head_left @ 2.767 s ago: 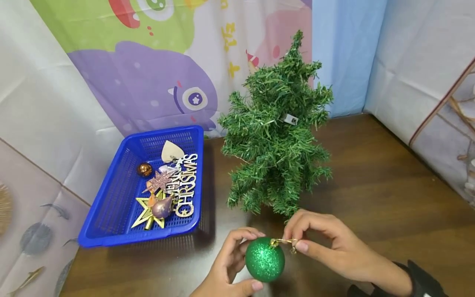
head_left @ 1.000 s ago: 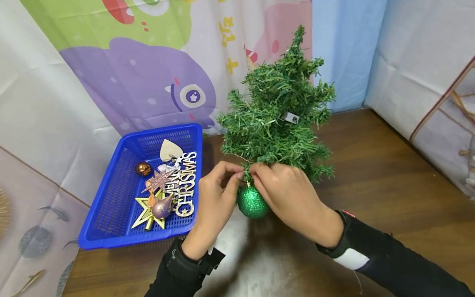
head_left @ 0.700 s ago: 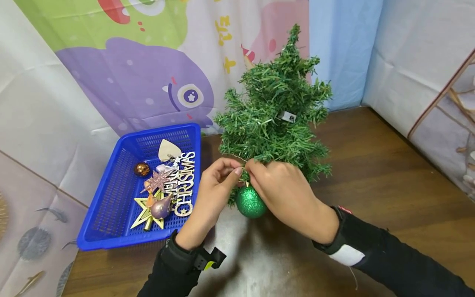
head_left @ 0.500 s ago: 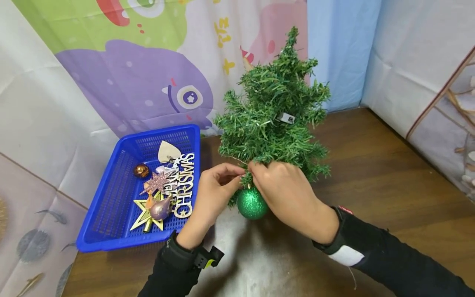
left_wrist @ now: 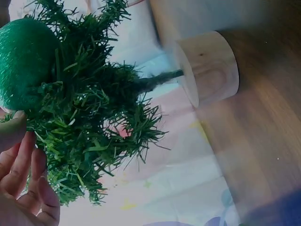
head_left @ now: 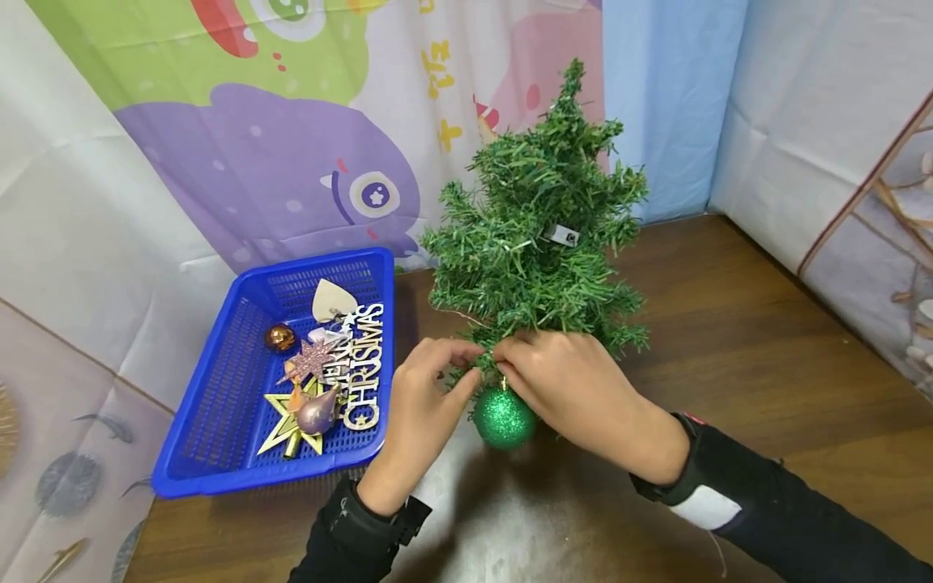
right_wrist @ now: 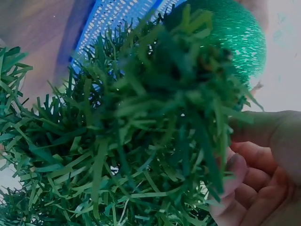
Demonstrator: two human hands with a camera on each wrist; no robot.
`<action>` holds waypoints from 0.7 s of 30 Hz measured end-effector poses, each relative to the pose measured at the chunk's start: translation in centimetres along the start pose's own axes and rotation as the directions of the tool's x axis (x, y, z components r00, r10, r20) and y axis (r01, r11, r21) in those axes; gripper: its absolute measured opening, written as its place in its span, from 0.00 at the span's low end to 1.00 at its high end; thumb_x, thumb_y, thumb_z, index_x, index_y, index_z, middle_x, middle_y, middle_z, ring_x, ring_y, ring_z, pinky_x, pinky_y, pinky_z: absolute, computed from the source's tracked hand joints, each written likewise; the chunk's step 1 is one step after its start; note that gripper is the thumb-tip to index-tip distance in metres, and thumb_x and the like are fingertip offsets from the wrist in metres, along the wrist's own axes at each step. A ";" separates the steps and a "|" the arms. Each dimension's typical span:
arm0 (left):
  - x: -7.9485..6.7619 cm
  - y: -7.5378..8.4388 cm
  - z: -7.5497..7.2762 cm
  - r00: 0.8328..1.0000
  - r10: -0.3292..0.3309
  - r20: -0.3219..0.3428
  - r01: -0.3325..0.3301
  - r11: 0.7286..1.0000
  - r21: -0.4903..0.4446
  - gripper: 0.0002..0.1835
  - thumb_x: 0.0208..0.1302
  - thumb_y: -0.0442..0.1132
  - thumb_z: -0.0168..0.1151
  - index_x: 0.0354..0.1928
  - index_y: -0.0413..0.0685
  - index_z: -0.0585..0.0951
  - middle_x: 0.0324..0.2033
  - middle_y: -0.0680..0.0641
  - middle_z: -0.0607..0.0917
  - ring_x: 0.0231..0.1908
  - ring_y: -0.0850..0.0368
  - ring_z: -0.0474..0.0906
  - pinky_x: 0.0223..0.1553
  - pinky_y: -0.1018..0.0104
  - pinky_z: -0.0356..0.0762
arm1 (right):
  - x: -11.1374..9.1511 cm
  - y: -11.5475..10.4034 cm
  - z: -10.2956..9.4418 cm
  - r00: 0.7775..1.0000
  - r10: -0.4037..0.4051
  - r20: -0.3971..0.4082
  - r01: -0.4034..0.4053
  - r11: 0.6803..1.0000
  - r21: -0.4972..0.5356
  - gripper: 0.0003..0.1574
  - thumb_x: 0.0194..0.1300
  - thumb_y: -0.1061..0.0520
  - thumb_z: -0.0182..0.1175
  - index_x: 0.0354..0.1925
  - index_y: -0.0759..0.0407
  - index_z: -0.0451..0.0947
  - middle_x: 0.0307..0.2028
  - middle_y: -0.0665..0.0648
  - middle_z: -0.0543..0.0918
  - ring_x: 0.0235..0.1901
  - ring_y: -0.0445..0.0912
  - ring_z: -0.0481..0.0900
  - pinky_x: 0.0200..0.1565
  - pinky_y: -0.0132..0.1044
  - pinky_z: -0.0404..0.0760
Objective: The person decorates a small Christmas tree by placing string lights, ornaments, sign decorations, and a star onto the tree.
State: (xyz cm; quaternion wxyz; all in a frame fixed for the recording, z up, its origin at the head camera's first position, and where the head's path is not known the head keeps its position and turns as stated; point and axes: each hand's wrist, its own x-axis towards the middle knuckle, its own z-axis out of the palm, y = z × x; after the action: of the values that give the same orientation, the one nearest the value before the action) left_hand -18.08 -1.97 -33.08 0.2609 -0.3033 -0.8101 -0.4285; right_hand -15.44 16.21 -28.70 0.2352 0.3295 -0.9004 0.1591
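Note:
A glittery green Christmas ball (head_left: 504,419) with a gold cap hangs at a low front branch of the small artificial Christmas tree (head_left: 535,243). My left hand (head_left: 426,401) is left of the ball, its thumb and forefinger pinching at the branch tip just above it. From the right, my right hand (head_left: 579,389) reaches over the ball, curled fingers and thumb pinching the same branch. The ball's hanging string is hidden by fingers and needles. In the left wrist view the ball touches the needles, and the tree's round wooden base (left_wrist: 211,68) shows.
A blue plastic basket (head_left: 211,389) stands on the wooden table (head_left: 729,324) at left. It holds a gold star (head_left: 273,429), a lettered Christmas sign (head_left: 364,380), a brown ball (head_left: 280,338) and other ornaments. A printed curtain (head_left: 291,162) hangs behind the tree.
The ball, first held in front of the tree by my left hand with my right on its gold string, has moved up to the branch. Lately hands and ball have dropped slightly in view.

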 end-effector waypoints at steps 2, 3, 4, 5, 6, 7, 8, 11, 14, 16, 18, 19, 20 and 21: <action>0.0 0.0 -0.2 1.000 0.015 -0.003 -0.015 1.000 0.011 0.12 0.48 0.26 0.72 0.36 0.43 0.83 0.29 0.50 0.83 0.32 0.56 0.77 0.30 0.64 0.73 | -0.1 0.0 -0.1 1.000 -0.008 -0.005 0.008 1.000 -0.012 0.05 0.64 0.62 0.61 0.39 0.60 0.82 0.32 0.54 0.83 0.27 0.45 0.80 0.25 0.37 0.78; 0.0 -0.1 -0.4 1.000 0.021 -0.005 -0.021 1.000 0.012 0.12 0.49 0.27 0.72 0.36 0.43 0.83 0.30 0.50 0.83 0.32 0.57 0.76 0.30 0.64 0.73 | -0.1 0.1 -0.1 1.000 -0.016 -0.012 0.015 1.000 -0.017 0.06 0.64 0.62 0.61 0.40 0.60 0.82 0.32 0.55 0.83 0.27 0.45 0.80 0.25 0.37 0.79; 0.0 -0.1 -0.7 1.000 0.026 -0.005 -0.026 1.000 0.012 0.12 0.50 0.28 0.72 0.36 0.43 0.83 0.31 0.50 0.83 0.32 0.57 0.76 0.30 0.66 0.73 | -0.2 0.1 -0.2 0.999 -0.025 -0.021 0.025 0.999 -0.020 0.07 0.63 0.61 0.61 0.40 0.60 0.82 0.32 0.55 0.83 0.28 0.45 0.80 0.25 0.37 0.79; -0.1 -0.2 -1.0 1.000 0.027 -0.005 -0.027 1.000 0.009 0.11 0.50 0.28 0.72 0.37 0.43 0.83 0.31 0.49 0.83 0.33 0.56 0.76 0.31 0.66 0.72 | -0.3 0.2 -0.2 0.999 -0.038 -0.033 0.037 0.999 -0.024 0.07 0.63 0.62 0.61 0.41 0.60 0.82 0.32 0.55 0.83 0.28 0.46 0.80 0.26 0.37 0.79; 0.0 -0.3 -1.5 1.000 0.026 -0.005 -0.025 1.000 0.012 0.11 0.51 0.28 0.71 0.37 0.43 0.82 0.32 0.49 0.83 0.33 0.56 0.76 0.31 0.66 0.72 | -0.4 0.2 -0.3 0.998 -0.050 -0.047 0.049 0.999 -0.024 0.08 0.63 0.62 0.61 0.41 0.60 0.82 0.33 0.55 0.83 0.28 0.46 0.80 0.26 0.37 0.79; 0.0 -0.3 -2.0 1.000 0.019 -0.004 -0.019 1.000 0.012 0.11 0.52 0.28 0.71 0.38 0.42 0.82 0.32 0.49 0.83 0.32 0.56 0.76 0.31 0.67 0.72 | -0.5 0.2 -0.4 0.996 -0.061 -0.061 0.060 0.998 -0.019 0.09 0.62 0.63 0.61 0.42 0.61 0.82 0.33 0.55 0.83 0.29 0.46 0.80 0.26 0.37 0.79; 0.1 -0.4 -2.7 1.000 0.004 -0.002 -0.004 1.000 0.020 0.10 0.53 0.27 0.70 0.38 0.42 0.82 0.32 0.49 0.83 0.32 0.56 0.76 0.32 0.66 0.72 | -0.6 0.2 -0.6 0.995 -0.073 -0.075 0.072 0.997 -0.016 0.10 0.61 0.63 0.61 0.43 0.61 0.82 0.33 0.55 0.83 0.30 0.46 0.80 0.27 0.37 0.80; 0.6 -0.8 -5.4 0.998 -0.059 0.014 0.057 0.993 0.105 0.10 0.54 0.25 0.68 0.39 0.41 0.82 0.32 0.47 0.83 0.32 0.56 0.76 0.31 0.65 0.72 | -1.2 0.2 -1.4 0.988 -0.104 -0.115 0.105 0.994 0.009 0.12 0.60 0.66 0.58 0.44 0.62 0.81 0.34 0.54 0.82 0.33 0.46 0.81 0.31 0.38 0.81; 1.3 -1.3 -9.0 0.979 -0.191 0.077 0.168 0.957 0.239 0.10 0.56 0.26 0.66 0.40 0.42 0.82 0.31 0.47 0.84 0.29 0.56 0.77 0.29 0.64 0.72 | -2.3 0.2 -2.6 0.978 -0.127 -0.164 0.138 0.989 0.056 0.13 0.66 0.63 0.51 0.43 0.62 0.81 0.36 0.53 0.82 0.36 0.45 0.80 0.35 0.38 0.80; 1.8 -2.0 -11.7 0.940 -0.306 0.152 0.239 0.907 0.347 0.09 0.58 0.29 0.65 0.41 0.43 0.82 0.31 0.46 0.84 0.29 0.54 0.78 0.28 0.62 0.71 | -3.1 0.1 -3.5 0.968 -0.143 -0.204 0.163 0.983 0.085 0.16 0.70 0.60 0.46 0.41 0.61 0.81 0.37 0.51 0.82 0.37 0.44 0.80 0.37 0.37 0.79; 2.3 -3.1 -14.1 0.869 -0.426 0.253 0.291 0.852 0.435 0.08 0.60 0.31 0.64 0.42 0.42 0.82 0.32 0.44 0.84 0.30 0.50 0.79 0.29 0.58 0.73 | -4.0 0.1 -4.4 0.959 -0.156 -0.237 0.186 0.976 0.110 0.20 0.73 0.56 0.43 0.40 0.59 0.82 0.37 0.49 0.82 0.36 0.42 0.79 0.40 0.35 0.77; 2.6 -3.9 -15.1 0.823 -0.478 0.305 0.301 0.824 0.479 0.08 0.61 0.33 0.63 0.42 0.42 0.82 0.33 0.44 0.84 0.32 0.48 0.80 0.30 0.55 0.73 | -4.4 0.1 -4.8 0.956 -0.159 -0.245 0.193 0.974 0.122 0.20 0.74 0.55 0.42 0.39 0.59 0.82 0.37 0.49 0.82 0.36 0.41 0.78 0.40 0.33 0.76; 2.7 -4.8 -15.8 0.780 -0.514 0.357 0.294 0.804 0.517 0.09 0.60 0.34 0.63 0.42 0.41 0.81 0.33 0.44 0.84 0.34 0.47 0.79 0.31 0.53 0.73 | -4.7 0.1 -5.2 0.953 -0.166 -0.254 0.203 0.971 0.130 0.20 0.74 0.54 0.43 0.39 0.58 0.82 0.37 0.48 0.81 0.35 0.41 0.78 0.41 0.32 0.75; 2.8 -5.7 -16.3 0.729 -0.545 0.414 0.281 0.790 0.545 0.10 0.60 0.35 0.63 0.42 0.39 0.81 0.33 0.44 0.84 0.35 0.46 0.79 0.32 0.51 0.73 | -5.1 0.2 -5.5 0.952 -0.173 -0.253 0.213 0.968 0.136 0.19 0.74 0.54 0.44 0.39 0.58 0.82 0.37 0.48 0.81 0.35 0.40 0.77 0.41 0.31 0.74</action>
State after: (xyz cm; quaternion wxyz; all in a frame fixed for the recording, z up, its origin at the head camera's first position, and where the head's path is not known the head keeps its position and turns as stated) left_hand -21.41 -17.71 -26.13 -0.0270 -0.1514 -0.9728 -0.1729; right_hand -10.39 21.44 -26.84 0.3291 0.4126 -0.8129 0.2463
